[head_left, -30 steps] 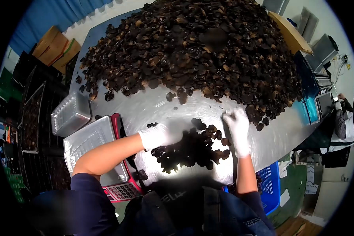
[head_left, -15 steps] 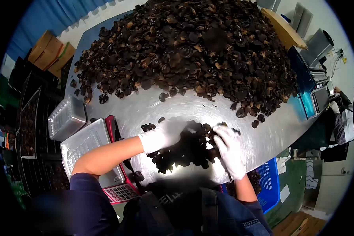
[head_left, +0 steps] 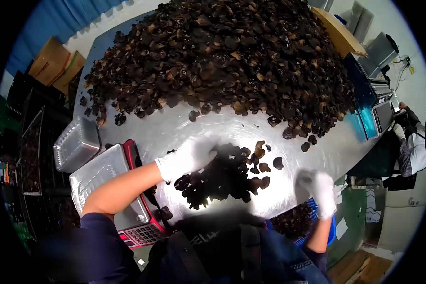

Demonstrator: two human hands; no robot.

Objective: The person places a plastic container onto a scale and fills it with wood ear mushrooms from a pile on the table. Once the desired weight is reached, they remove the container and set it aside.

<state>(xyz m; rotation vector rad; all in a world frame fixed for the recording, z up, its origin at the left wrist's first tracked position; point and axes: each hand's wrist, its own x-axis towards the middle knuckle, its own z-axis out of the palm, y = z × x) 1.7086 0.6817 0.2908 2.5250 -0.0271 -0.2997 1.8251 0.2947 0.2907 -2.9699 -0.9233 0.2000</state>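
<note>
Dark, curled fungus-like pieces [head_left: 217,182] lie in a small spread on the metal table in front of me. My left hand [head_left: 194,154], in a white glove, rests at the upper left of this spread, its fingertips blurred. My right hand [head_left: 320,189], also gloved in white, is off to the right, over the table edge near the blue basket [head_left: 330,231]. Its fingers are curled and smeared by motion, so anything in them cannot be made out. Several loose pieces [head_left: 264,167] lie between the two hands.
A large heap of the same pieces [head_left: 222,61] covers the back of the metal table [head_left: 175,128]. At the left are a red scale [head_left: 146,232] with a clear tray [head_left: 102,170] on it and stacked clear containers [head_left: 78,144]. Another person [head_left: 412,142] stands at the far right.
My right hand has moved right, away from the small spread, uncovering loose pieces. My left hand has shifted slightly left.
</note>
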